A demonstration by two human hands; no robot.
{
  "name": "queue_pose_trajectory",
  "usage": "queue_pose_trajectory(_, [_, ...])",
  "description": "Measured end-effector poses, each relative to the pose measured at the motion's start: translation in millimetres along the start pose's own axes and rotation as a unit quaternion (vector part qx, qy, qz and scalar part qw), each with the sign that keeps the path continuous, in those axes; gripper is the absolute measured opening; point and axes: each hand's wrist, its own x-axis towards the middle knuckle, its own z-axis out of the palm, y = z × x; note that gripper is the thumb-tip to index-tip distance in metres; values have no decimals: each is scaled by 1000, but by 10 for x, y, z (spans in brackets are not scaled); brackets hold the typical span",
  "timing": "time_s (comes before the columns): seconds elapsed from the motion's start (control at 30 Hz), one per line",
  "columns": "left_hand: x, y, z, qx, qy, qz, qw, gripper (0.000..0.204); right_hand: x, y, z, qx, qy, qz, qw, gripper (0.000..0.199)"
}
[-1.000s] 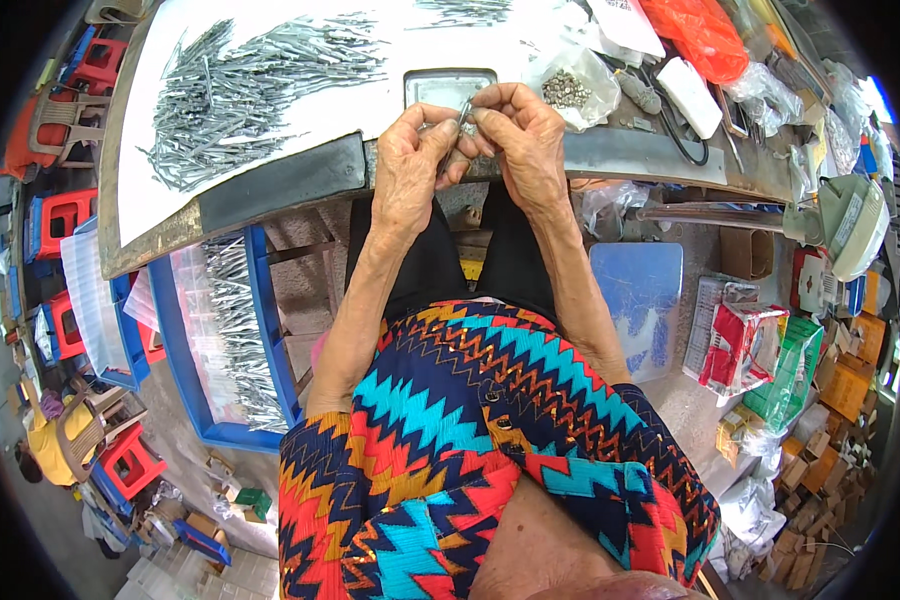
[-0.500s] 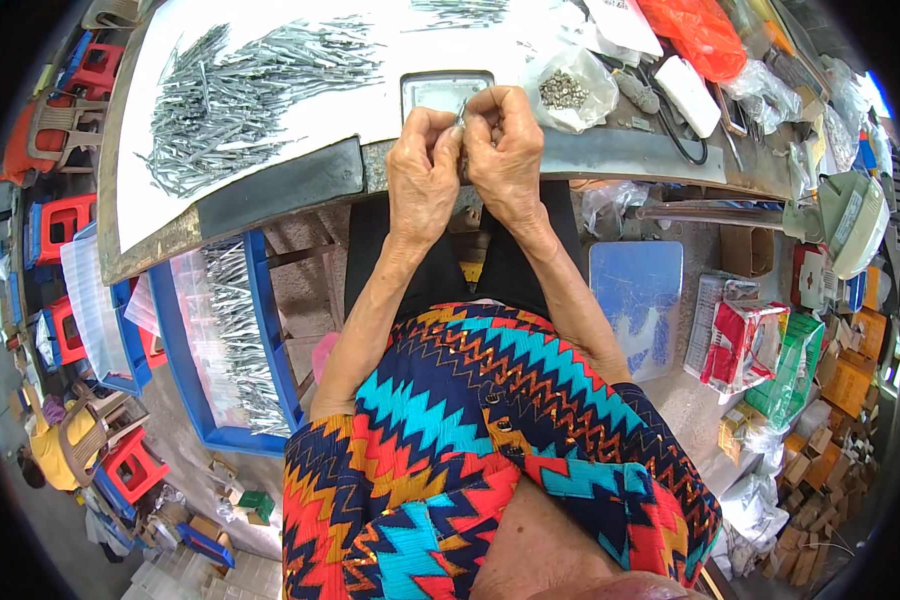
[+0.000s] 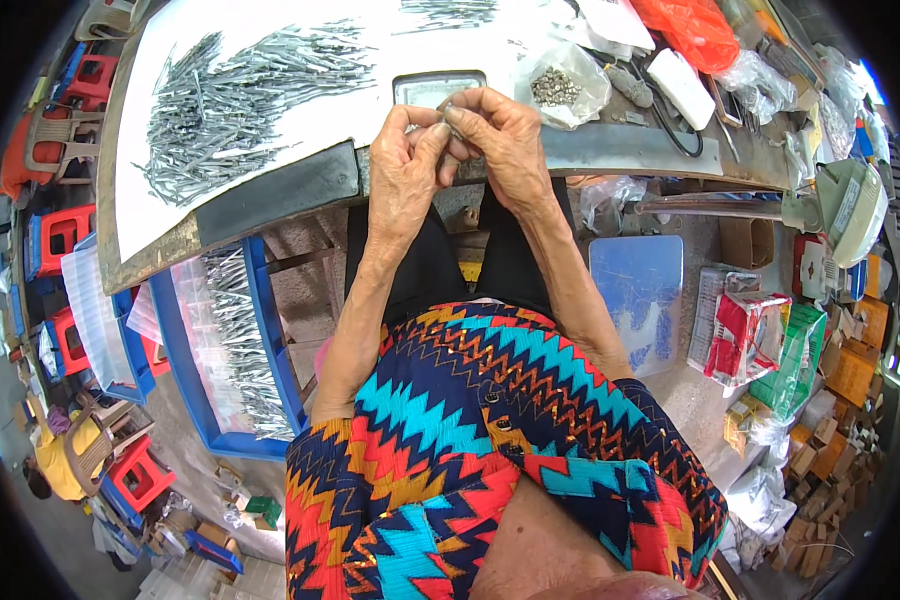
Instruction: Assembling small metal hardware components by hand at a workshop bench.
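Note:
Fingers closed, my left hand [image 3: 404, 175] and my right hand [image 3: 503, 145] meet at their fingertips over the near edge of the workbench. Both pinch at one spot; whatever is between them is too small and too covered to name. Just beyond the fingers lies a small shallow tray [image 3: 410, 92] with a dark rim. A big heap of thin grey metal rods [image 3: 230, 110] spreads over white sheeting to the left. To the right of the tray, a clear plastic bag [image 3: 587, 100] holds small round metal parts [image 3: 553, 88].
Dark strip [image 3: 280, 190] and grey metal strip [image 3: 630, 150] run along the bench's front edge. Below left stands a blue crate [image 3: 295, 385] with more rods. A lamp head [image 3: 852, 215] juts in at right. A red plastic bag [image 3: 688, 35] lies at the back right.
Both hands have shifted slightly left, and the right hand has turned so its fingers lie more across the left fingertips. A thin piece glimpsed at the fingertips earlier is now covered.

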Motion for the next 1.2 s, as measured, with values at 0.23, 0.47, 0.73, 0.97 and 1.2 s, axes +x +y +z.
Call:
queue_pose_trajectory(0.23, [-25, -10, 74, 183, 60, 80, 978, 13, 1, -10, -5, -108, 65, -35, 991, 18])
queue_pose_trajectory(0.47, [-43, -10, 98, 96, 27, 30, 995, 19, -73, -365, -224, -291, 152, -63, 942, 14])
queue_pose_trajectory(0.73, [-62, -46, 115, 136, 38, 76, 987, 16, 116, -255, -679, -628, 194, -175, 733, 16])
queue_pose_trajectory(0.97, [-66, -55, 109, 123, 40, 78, 988, 16, 195, -230, -655, -689, 158, -102, 699, 15])
queue_pose_trajectory(1.2, [-79, -38, 109, 133, 31, 72, 988, 15, 233, -211, -603, -733, 170, -115, 649, 13])
